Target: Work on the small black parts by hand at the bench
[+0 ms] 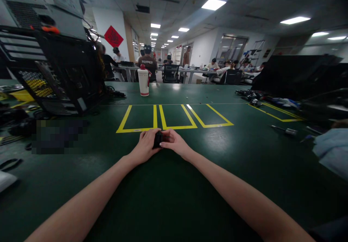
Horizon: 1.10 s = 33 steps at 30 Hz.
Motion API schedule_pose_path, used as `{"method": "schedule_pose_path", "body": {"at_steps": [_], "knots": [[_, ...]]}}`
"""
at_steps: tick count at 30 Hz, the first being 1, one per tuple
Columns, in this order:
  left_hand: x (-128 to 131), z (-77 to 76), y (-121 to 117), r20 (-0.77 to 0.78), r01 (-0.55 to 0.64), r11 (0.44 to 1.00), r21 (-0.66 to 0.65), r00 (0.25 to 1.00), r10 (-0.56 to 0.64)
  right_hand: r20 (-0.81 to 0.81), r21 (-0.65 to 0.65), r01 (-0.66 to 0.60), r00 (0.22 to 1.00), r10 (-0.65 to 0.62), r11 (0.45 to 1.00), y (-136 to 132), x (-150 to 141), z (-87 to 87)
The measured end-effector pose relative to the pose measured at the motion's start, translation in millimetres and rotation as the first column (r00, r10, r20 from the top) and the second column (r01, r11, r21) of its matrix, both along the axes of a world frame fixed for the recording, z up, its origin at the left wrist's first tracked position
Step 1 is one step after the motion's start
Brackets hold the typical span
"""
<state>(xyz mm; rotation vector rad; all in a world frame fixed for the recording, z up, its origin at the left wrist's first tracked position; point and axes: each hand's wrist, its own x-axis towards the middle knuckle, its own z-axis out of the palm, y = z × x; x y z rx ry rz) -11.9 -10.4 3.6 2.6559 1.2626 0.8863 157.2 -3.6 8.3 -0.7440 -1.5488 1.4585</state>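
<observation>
A small black object sits between my two hands, low over the green table; its kind is too dark and small to make out. My left hand is closed around its left side, palm down. From the right, my right hand grips it with thumb in front and fingers behind. Both hands are just in front of the yellow tape rectangles on the table.
A white tumbler with a red lid stands beyond the tape. On the left rises an open black computer case with a power supply on top. A screwdriver lies to the right, near a light blue cloth. People sit farther back.
</observation>
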Motion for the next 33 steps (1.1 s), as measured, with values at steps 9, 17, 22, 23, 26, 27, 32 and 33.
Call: {"method": "schedule_pose_path", "body": {"at_steps": [9, 17, 22, 23, 26, 27, 32, 33], "knots": [[-0.3, 2.9, -1.6, 0.0, 0.001, 1.0, -0.003, 1.0, -0.001, 0.06, 0.046, 0.088, 0.994, -0.091, 0.995, 2.1, 0.1, -1.2], [-0.3, 7.3, -4.3, 0.008, 0.01, 1.0, -0.028, 1.0, -0.01, 0.006, -0.018, -0.006, 1.0, 0.006, 1.0, 0.5, 0.8, 0.1], [0.0, 7.7, -4.8, 0.016, 0.001, 1.0, -0.022, 1.0, 0.0, 0.009, 0.011, 0.012, 1.0, -0.013, 1.0, -1.3, -0.2, 0.7], [0.1, 7.2, -4.4, 0.017, 0.0, 1.0, -0.021, 1.0, 0.0, 0.016, 0.021, 0.021, 1.0, -0.022, 1.0, -1.0, -0.3, 0.7], [0.1, 5.8, -3.1, 0.014, -0.001, 1.0, -0.018, 1.0, 0.002, 0.034, 0.019, 0.041, 0.999, -0.042, 0.999, 1.1, -0.2, -0.1], [0.1, 5.5, -2.7, 0.012, -0.003, 1.0, -0.017, 1.0, 0.003, 0.039, 0.01, 0.035, 0.999, -0.035, 0.999, 1.9, 0.0, -0.5], [-0.1, 5.2, -2.7, 0.011, 0.005, 1.0, -0.015, 1.0, -0.004, -0.003, -0.009, -0.035, 0.999, 0.035, 0.999, 2.6, 0.4, -1.0], [-0.2, 5.4, -3.1, 0.013, 0.006, 1.0, -0.016, 1.0, -0.006, -0.016, -0.003, -0.039, 0.999, 0.039, 0.999, 1.9, 0.2, -0.6]]}}
